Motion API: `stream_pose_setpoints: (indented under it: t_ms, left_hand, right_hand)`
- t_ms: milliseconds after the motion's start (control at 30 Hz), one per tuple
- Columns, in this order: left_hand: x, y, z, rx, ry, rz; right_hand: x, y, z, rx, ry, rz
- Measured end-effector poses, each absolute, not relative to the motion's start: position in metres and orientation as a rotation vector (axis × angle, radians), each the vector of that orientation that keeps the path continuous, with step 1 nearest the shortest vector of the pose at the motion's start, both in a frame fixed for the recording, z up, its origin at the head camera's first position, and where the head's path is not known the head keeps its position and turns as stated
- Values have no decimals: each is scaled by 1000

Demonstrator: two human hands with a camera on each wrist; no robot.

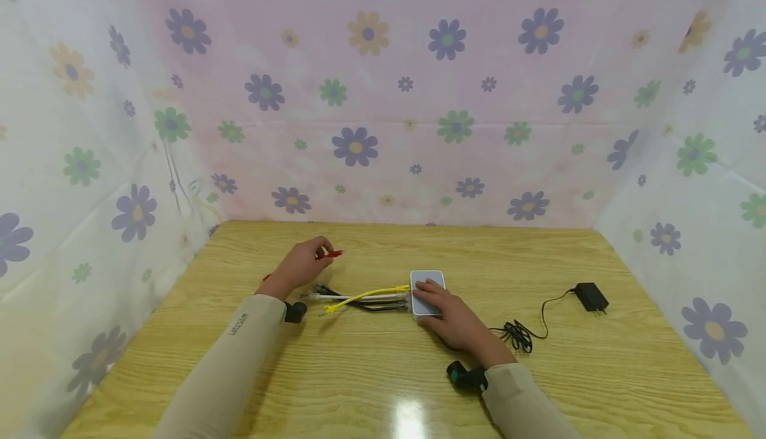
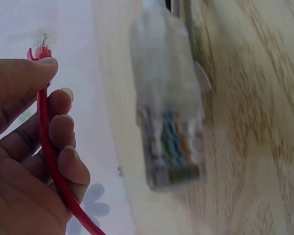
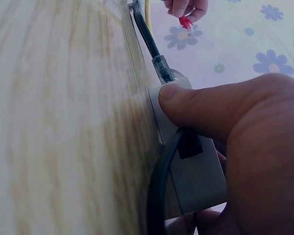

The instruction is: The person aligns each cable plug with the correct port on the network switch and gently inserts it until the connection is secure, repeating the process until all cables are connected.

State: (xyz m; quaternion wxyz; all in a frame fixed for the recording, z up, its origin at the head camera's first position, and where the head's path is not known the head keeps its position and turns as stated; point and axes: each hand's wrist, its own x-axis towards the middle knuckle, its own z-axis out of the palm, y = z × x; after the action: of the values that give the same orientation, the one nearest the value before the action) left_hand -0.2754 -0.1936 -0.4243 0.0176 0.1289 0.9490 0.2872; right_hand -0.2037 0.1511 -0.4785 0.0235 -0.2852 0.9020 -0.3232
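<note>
My left hand pinches a red network cable just behind its clear plug, thumb against curled fingers, raised over the table. With my right hand I grip a small white and grey network box, the thumb on its near side. Out of the box's left side run a yellow network cable, a white cable and black cables. Close to the left wrist camera hangs a clear plug with coloured wires inside. A black power lead enters the box's near side.
A black power adapter lies at the right, its coiled cord trailing toward my right wrist. The wooden table meets flower-patterned cloth at the back and sides.
</note>
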Motion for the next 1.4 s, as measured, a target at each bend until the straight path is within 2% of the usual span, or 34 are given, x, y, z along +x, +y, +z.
stream_pose_setpoints:
  t_ms: [1400]
  left_hand:
    - [-245, -146, -411, 478, 2753, 898]
  right_hand:
    - [-203, 151, -478, -899, 2787, -1000]
